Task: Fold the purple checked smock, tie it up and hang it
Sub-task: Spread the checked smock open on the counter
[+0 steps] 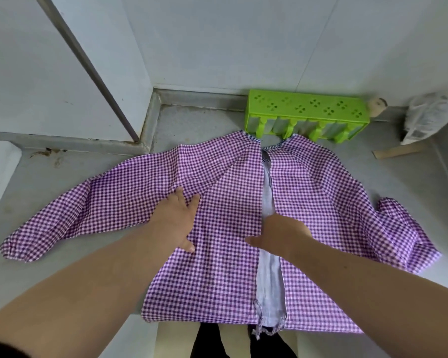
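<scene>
While the smock (228, 254) lies spread out, left hand (177, 219) flat on it, right hand (282, 235) open-palmed at its slit.

Both bare forearms reach forward from the lower corners of the view. The left hand (177, 218) lies flat, palm down, fingers straight and spread, thumb out to the side. The right hand (282, 232) also lies palm down (its fingertips are hidden from view), thumb pointing toward the left hand.
</scene>
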Available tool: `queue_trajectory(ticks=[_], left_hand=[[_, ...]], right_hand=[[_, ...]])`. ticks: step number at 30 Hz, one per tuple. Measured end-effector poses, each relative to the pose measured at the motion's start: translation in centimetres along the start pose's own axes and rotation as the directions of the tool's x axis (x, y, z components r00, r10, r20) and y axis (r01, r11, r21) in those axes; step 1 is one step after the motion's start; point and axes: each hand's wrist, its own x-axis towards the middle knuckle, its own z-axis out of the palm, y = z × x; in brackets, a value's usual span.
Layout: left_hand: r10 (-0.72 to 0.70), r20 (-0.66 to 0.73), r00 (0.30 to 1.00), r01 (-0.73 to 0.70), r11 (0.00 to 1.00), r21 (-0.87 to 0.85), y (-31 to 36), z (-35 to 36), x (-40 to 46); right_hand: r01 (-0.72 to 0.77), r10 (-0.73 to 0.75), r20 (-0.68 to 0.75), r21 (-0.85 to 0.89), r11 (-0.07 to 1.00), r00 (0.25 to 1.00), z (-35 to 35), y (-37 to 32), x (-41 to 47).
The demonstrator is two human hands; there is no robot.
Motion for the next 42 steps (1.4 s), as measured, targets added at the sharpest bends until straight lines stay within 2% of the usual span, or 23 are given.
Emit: queue_trajectory(ticks=[5,8,11,17,19,21,23,25,28,31,34,37,39,42], left_hand=[[0.008,0.006,1.000,-0.007,1.000,-0.023,-0.1,-0.1,-0.2],[0.022,0.015,1.000,-0.022,0.999,-0.031,-0.4,-0.2,-0.3],[0.033,0.011,0.999,-0.033,0.999,-0.031,-0.7,-0.4,-0.7],[0.017,0.015,1.000,-0.017,1.000,-0.006,-0.3,-0.6,-0.8],[0.081,-0.075,0.994,-0.079,0.997,0.020,0.4,-0.7,-1.0],[0.234,-0.183,0.955,-0.219,0.971,0.098,1.7,-0.6,-1.1],[0.331,-0.176,0.927,-0.308,0.940,0.147,3.3,-0.5,-1.2],[0.306,-0.109,0.946,-0.293,0.949,0.117,4.7,-0.1,-1.2],[0.247,-0.062,0.967,-0.239,0.964,0.115,5.8,0.1,-1.1],[0.225,-0.023,0.974,-0.222,0.970,0.096,6.5,-0.2,-1.1],[0.211,0.021,0.977,-0.212,0.974,0.080,6.8,-0.6,-1.3],[0.212,0.051,0.976,-0.214,0.975,0.053,7.0,-0.8,-1.3],[0.210,0.056,0.976,-0.212,0.976,0.046,7.1,-0.8,-1.2],[0.213,0.054,0.975,-0.216,0.976,0.040,7.0,-0.9,-1.3]], right_hand=[[0.056,-0.057,0.012,0.089,0.994,0.998,2.1,-0.5,-0.5],[0.157,-0.166,0.048,0.151,0.976,0.985,2.1,-0.1,-0.5],[0.241,-0.246,0.080,0.073,0.968,0.966,1.2,0.8,-0.9],[0.217,-0.214,0.063,-0.053,0.975,0.975,0.3,2.1,-1.2],[0.220,-0.219,0.039,-0.032,0.975,0.975,0.5,2.1,-1.5],[0.230,-0.230,0.011,0.026,0.973,0.973,0.9,2.2,-1.6],[0.261,-0.260,-0.018,0.053,0.964,0.965,1.2,2.6,-1.5],[0.312,-0.310,-0.062,0.041,0.949,0.949,1.2,3.0,-1.8],[0.491,-0.502,-0.034,-0.154,0.857,0.864,1.1,3.9,-3.4],[0.726,-0.712,0.161,-0.249,0.641,0.684,1.6,5.1,-5.3],[0.807,-0.739,0.330,-0.304,0.506,0.587,2.9,5.5,-5.9],[0.818,-0.771,0.346,-0.442,0.368,0.534,4.3,5.5,-5.8],[0.819,-0.780,0.338,-0.447,0.359,0.526,4.5,5.5,-5.8],[0.826,-0.767,0.333,-0.355,0.437,0.549,4.1,5.3,-6.0]])
